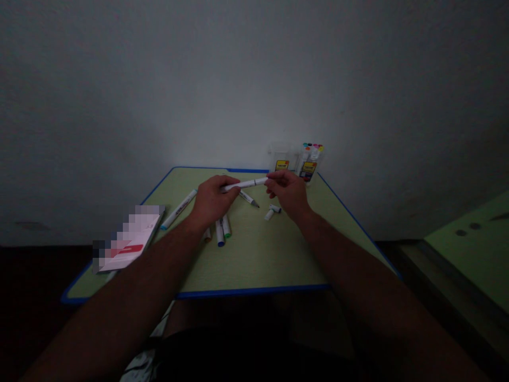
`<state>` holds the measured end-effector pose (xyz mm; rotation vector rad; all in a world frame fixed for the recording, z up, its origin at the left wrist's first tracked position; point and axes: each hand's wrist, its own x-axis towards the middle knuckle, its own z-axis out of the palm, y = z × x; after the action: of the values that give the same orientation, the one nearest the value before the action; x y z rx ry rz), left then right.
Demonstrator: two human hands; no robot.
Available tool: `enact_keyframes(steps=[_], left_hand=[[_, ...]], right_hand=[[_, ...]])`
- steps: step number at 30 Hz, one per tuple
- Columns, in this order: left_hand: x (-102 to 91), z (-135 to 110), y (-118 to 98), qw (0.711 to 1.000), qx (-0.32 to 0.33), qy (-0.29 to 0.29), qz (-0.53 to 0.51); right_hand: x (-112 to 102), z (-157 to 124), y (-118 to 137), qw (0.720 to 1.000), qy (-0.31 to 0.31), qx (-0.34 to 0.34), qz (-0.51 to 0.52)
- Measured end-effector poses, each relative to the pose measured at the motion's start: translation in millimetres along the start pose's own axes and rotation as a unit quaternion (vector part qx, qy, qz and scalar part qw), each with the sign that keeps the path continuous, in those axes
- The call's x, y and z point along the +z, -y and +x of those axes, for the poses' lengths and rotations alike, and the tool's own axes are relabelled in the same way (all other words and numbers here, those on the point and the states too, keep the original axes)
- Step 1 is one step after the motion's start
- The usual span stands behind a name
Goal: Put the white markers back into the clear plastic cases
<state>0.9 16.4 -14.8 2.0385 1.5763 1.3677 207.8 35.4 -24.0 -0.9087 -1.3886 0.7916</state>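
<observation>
A white marker is held level above the table between both hands. My left hand is closed around its left part, thumb along the barrel. The fingertips of my right hand pinch its right end, just past a dark ring on the barrel. Below it lies an uncapped marker with a dark tip pointing right. Two loose caps rest on the table under my right hand. Beneath my left hand are a blue-ended marker, a green-ended marker and a brownish-ended marker, partly covered.
A light green table with blue edging stands against a grey wall. At the back right are a clear plastic case and a case of colored markers. A light-blue-ended marker and a lit phone-like screen lie left.
</observation>
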Motion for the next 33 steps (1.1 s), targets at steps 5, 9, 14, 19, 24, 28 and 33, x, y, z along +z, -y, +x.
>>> enact_keyframes(steps=[5, 9, 14, 19, 24, 28, 33], left_hand=[[-0.3, -1, 0, 1.0, -0.01, 0.009, -0.012], [0.2, -1, -1, 0.999, -0.028, 0.034, -0.026], [1.6, -2, -3, 0.998, -0.031, 0.032, -0.038], [2.7, -3, -3, 0.998, -0.034, 0.029, -0.036], [2.7, -3, -4, 0.998, -0.036, 0.032, -0.034], [1.5, -4, -6, 0.999, -0.026, 0.029, -0.031], [-0.7, -4, -11, 0.999, 0.002, 0.022, -0.037]], right_hand=[[-1, 0, 1, 1.0, 0.0, 0.006, -0.007], [-2, 1, 2, 1.0, 0.008, 0.02, 0.002], [-3, 1, 4, 1.0, 0.01, 0.03, 0.005], [-4, 1, 4, 1.0, 0.004, 0.027, 0.008], [-4, 1, 3, 0.999, 0.014, 0.03, 0.008], [-5, 0, 9, 1.0, 0.014, 0.021, 0.012], [-8, 1, 22, 1.0, 0.008, 0.002, 0.027]])
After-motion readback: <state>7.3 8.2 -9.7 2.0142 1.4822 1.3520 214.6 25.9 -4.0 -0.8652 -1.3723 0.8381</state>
